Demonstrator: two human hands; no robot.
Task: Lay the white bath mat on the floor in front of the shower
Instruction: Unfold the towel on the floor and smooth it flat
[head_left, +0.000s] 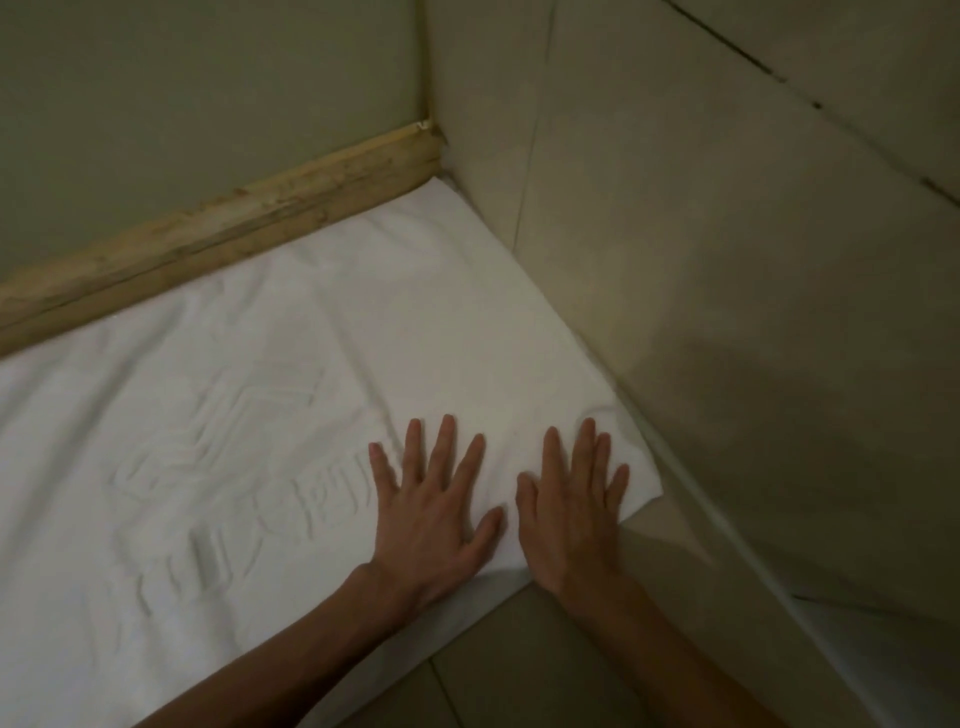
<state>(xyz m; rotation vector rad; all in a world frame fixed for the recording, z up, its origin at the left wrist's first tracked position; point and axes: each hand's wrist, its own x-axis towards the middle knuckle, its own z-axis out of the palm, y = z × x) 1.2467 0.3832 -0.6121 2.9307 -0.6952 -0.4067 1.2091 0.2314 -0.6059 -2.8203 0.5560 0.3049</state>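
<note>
Palms of left hand (434, 512) and right hand (569, 512), fingers spread, press white bath mat (249, 415) flat.

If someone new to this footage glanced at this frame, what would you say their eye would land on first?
Probably the white bath mat, spread flat across the floor and filling the lower left, its far edge running along a worn wooden baseboard. Next, the two bare hands pressed palm-down, fingers spread, near the mat's right corner: the left hand and the right hand side by side. An embossed pattern shows faintly in the mat, left of the hands.
</note>
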